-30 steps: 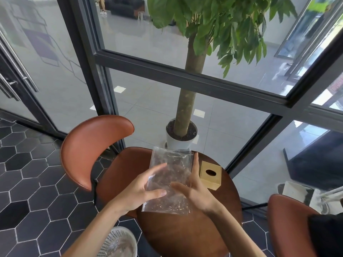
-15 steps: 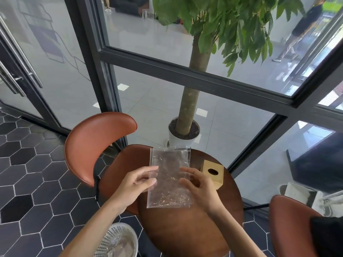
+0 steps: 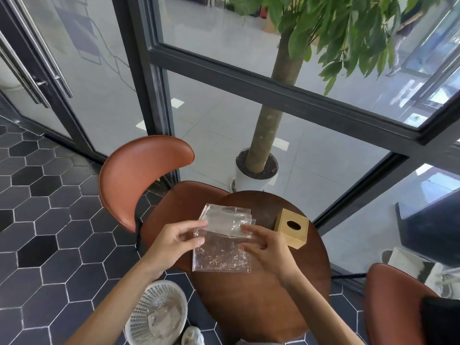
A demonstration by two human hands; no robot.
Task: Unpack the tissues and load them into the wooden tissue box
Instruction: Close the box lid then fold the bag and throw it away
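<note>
A clear, crinkled plastic wrapper lies over the left part of the round wooden table, its far end folded back toward me. My left hand pinches the wrapper's left edge at the fold. On the right side of the fold, my right hand grips the wrapper with fingers curled. The wooden tissue box, a light cube with an oval hole on top, stands on the table just right of my right hand. No tissues show inside the wrapper.
A white mesh waste basket with crumpled plastic stands on the floor by my left arm. Brown chairs sit at the left and bottom right. A potted tree stands behind the glass wall beyond the table.
The wrapper was held flat and full length; its far end is now folded over toward me. Both hands have shifted onto the fold line.
</note>
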